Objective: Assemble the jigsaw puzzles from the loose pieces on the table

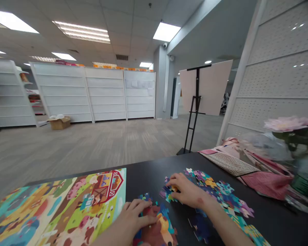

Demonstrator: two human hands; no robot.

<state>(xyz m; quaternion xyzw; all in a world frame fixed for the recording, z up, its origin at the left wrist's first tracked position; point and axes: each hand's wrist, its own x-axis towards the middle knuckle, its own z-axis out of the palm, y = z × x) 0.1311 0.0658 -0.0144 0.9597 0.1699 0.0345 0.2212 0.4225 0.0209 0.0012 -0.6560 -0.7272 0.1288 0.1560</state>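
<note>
My left hand [135, 220] lies over a joined section of jigsaw puzzle [164, 227], brown with orange and blue figures. Its fingers are stretched, with the thumb apart from them. Farther right, my right hand [186, 191] reaches down onto a cluster of loose jigsaw pieces [166, 194]. A gap shows between its thumb and bent fingers, with pieces visible there; the fingertips are partly hidden. Beyond the right wrist spreads a larger heap of colourful pieces [223, 189]. Dark blue pieces [201, 225] lie between the two forearms. Left of my left hand is a bright illustrated farm picture [92, 201].
The black table [151, 171] carries a pink patterned fabric bag [267, 181] at right, beside a clear container [305, 184] and pink flowers [287, 123]. Beyond the table stand an easel with a board [207, 89], white shelving [105, 95] and a cardboard box [60, 123].
</note>
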